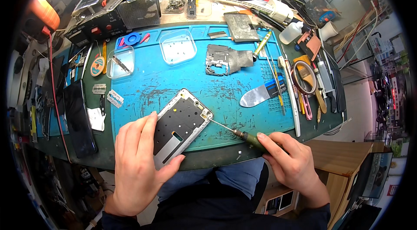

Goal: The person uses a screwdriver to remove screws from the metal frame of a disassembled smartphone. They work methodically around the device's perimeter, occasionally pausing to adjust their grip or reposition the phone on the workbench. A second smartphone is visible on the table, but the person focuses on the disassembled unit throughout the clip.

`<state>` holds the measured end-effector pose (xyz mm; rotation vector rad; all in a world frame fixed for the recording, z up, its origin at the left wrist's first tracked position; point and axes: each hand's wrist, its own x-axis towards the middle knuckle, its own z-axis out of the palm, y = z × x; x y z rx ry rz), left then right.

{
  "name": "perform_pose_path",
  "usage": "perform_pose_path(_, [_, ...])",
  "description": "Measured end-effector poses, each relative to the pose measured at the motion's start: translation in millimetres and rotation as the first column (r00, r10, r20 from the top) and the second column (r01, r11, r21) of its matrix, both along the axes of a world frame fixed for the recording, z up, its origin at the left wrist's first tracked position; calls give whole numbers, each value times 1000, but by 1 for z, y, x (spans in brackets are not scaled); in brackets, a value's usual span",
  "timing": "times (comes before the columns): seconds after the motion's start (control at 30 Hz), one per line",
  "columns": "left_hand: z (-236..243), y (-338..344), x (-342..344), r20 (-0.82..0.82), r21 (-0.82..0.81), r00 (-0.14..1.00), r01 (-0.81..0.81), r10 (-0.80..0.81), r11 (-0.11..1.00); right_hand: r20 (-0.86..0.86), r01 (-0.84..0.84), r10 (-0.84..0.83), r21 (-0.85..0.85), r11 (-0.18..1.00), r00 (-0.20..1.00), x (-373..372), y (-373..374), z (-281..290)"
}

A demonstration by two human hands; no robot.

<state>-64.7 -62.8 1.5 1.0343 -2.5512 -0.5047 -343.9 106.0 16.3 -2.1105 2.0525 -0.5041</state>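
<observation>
A phone frame (179, 119), black inside with a silver rim, lies slanted on the blue work mat (143, 82) near its front edge. My left hand (141, 156) grips the frame's left and lower sides between fingers and thumb. In my right hand (289, 156) is a screwdriver (252, 139) with a green handle and a thin shaft. Its tip meets the frame's upper right corner, beside a small round hole; whether it sits in a screw is too small to tell. A grey phone inner part (221, 59) with a dark sheet attached lies farther back.
Clear plastic boxes (178, 47) with small parts stand at the back. Blades (115, 98) and a dark phone (80, 119) lie on the left. Rightward are a spatula-like scraper (255, 96), tweezers (276, 83), a tape roll (304, 76) and a white bottle (291, 33).
</observation>
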Motion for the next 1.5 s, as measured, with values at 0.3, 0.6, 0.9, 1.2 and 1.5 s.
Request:
perform_pose_path(0.3, [0, -6, 5, -38, -6, 998, 48, -48, 999, 142, 90, -84, -37, 995, 986, -1, 5, -3])
perform_pose_path(0.6, [11, 2, 7, -245, -38, 867, 439, -434, 898, 96, -218, 226, -86, 972, 969, 8, 25, 12])
perform_pose_path(0.9, [-6, 12, 13, -427, 26, 807, 462, -408, 886, 63, -240, 250, -130, 962, 966, 16, 37, 11])
perform_pose_path(1.2, [-7, 7, 39, -496, 100, 824, 366, -272, 925, 444, -91, 114, -72, 993, 889, 15, 42, 4])
perform_pose_path(1.5, [-50, 73, -12, -833, 483, 546, 636, 90, 602, 569, -142, 100, 30, 989, 816, 70, 33, -20])
